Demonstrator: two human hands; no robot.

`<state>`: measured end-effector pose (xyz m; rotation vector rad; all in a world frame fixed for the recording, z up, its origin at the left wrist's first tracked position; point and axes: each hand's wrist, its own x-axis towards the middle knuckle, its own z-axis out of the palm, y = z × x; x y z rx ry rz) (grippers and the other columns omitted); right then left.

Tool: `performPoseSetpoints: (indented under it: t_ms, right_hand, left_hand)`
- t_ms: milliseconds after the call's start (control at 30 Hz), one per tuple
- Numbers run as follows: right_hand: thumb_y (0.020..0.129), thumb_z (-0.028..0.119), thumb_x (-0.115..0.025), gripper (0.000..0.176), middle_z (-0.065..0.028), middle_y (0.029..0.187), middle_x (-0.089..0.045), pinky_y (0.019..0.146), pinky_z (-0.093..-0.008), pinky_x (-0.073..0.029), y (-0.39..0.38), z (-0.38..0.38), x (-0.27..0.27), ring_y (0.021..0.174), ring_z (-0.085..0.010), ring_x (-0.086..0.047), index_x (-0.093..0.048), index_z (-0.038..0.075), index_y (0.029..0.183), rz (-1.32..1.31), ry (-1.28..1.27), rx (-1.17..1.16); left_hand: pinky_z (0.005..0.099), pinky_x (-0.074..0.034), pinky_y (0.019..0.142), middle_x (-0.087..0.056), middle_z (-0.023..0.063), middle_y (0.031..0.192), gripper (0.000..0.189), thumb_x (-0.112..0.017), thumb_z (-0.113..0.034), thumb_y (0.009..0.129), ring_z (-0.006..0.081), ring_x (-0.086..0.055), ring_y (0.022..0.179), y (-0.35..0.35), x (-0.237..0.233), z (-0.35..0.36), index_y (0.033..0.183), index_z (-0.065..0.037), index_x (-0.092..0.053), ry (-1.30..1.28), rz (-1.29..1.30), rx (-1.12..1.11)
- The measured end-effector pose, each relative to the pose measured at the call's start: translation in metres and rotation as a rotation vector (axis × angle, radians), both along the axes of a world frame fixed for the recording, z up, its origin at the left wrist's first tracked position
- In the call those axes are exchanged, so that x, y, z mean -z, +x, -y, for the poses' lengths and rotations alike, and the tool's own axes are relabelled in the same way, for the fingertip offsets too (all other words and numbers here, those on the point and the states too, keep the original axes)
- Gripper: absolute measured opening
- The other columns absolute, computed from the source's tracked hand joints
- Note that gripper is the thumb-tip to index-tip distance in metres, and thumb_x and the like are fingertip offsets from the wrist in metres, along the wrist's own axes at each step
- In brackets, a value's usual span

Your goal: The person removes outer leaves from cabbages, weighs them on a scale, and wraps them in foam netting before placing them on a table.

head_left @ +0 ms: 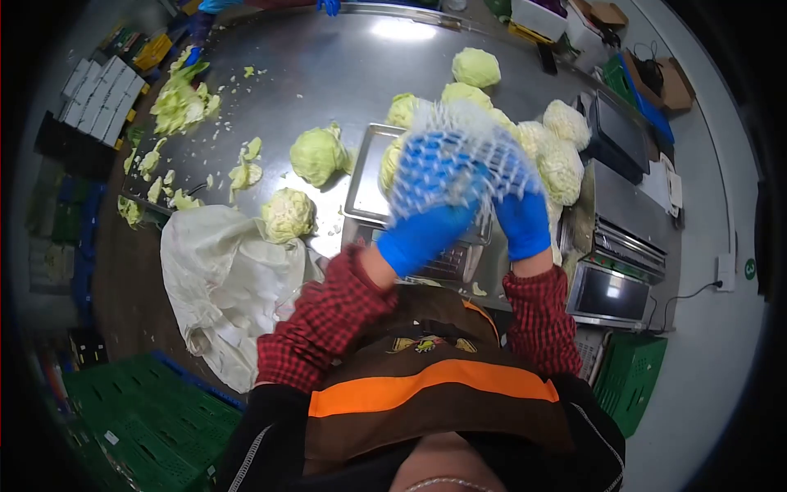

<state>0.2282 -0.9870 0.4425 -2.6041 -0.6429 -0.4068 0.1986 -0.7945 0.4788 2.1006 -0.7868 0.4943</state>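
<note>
A white foam net sleeve (459,119) is stretched between my two blue-gloved hands above the scale. My left hand (434,217) is partly behind the mesh; its fingers show blue through the net and look blurred. At the sleeve's right side, my right hand (520,217) grips the edge. Beneath the hands is a metal scale tray (365,176) with a cabbage (390,164) on it, mostly hidden by the net. To the left lie a green cabbage (318,156) and a paler cabbage (288,215). Netted cabbages (561,170) are grouped to the right.
More bare cabbages (475,67) sit beyond the net. Loose leaves (182,102) litter the table's left side, near another person's gloved hand (193,56). A white sack (229,279) hangs at the near-left edge. Black trays (619,135) and a metal device (619,230) stand right.
</note>
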Motion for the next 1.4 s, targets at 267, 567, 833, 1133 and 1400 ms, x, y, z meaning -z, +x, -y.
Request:
performPoseSetpoints:
  t_ms: [267,567,833,1133,1400]
  right_hand:
    - [0.082,0.009,-0.052,0.033,-0.0139,0.121,-0.055,0.100,-0.0415,-0.035,-0.009,-0.046,-0.040,0.115,-0.0317,-0.049,-0.058,0.006,0.115,0.372,-0.003,-0.099]
    - [0.092,0.025,-0.040,0.039,-0.0165,0.116,-0.059,0.093,-0.0313,-0.040,0.159,-0.044,0.079,0.107,-0.0258,-0.056,-0.055,-0.001,0.117,-0.813,0.261,0.012]
    - [0.087,0.037,-0.055,0.040,-0.0062,0.083,-0.065,0.066,-0.0270,-0.045,0.145,-0.034,0.109,0.070,-0.0142,-0.055,-0.065,-0.002,0.091,-1.181,0.673,0.069]
    - [0.083,0.041,-0.061,0.034,0.0057,0.052,-0.041,0.040,-0.0216,-0.027,0.106,-0.016,0.097,0.043,-0.0039,-0.030,-0.059,0.012,0.067,-1.565,0.725,0.281]
    - [0.083,0.025,-0.066,0.040,0.0081,0.068,-0.051,0.040,-0.0148,-0.021,0.067,0.003,0.107,0.049,0.0006,-0.031,-0.058,0.004,0.117,-1.946,1.057,-0.067]
  left_hand:
    - [0.0428,-0.031,0.103,-0.052,0.0184,0.122,0.037,-0.052,-0.020,0.083,0.0333,-0.046,0.116,0.024,-0.021,-0.057,0.116,-0.004,-0.056,0.383,0.149,-0.078]
    - [0.0293,-0.042,0.051,-0.056,0.0044,0.066,0.018,-0.044,-0.012,0.088,0.0152,-0.054,0.058,0.173,0.145,-0.103,0.086,0.000,-0.058,0.090,-0.925,-0.107]
    - [0.0209,-0.046,0.058,-0.062,0.0006,0.082,0.018,-0.049,-0.012,0.090,0.0085,-0.058,0.068,0.151,0.193,-0.121,0.102,-0.004,-0.059,-0.196,-1.088,0.230]
    - [0.0195,-0.050,0.060,-0.063,0.0017,0.084,0.017,-0.051,-0.017,0.091,0.0097,-0.059,0.067,0.128,0.165,-0.096,0.098,-0.004,-0.058,-0.862,-2.016,0.125]
    - [0.0274,-0.047,0.084,-0.061,0.0138,0.105,0.035,-0.057,-0.008,0.084,0.0168,-0.059,0.096,0.093,0.128,-0.092,0.117,0.004,-0.054,-0.280,-1.419,0.554]
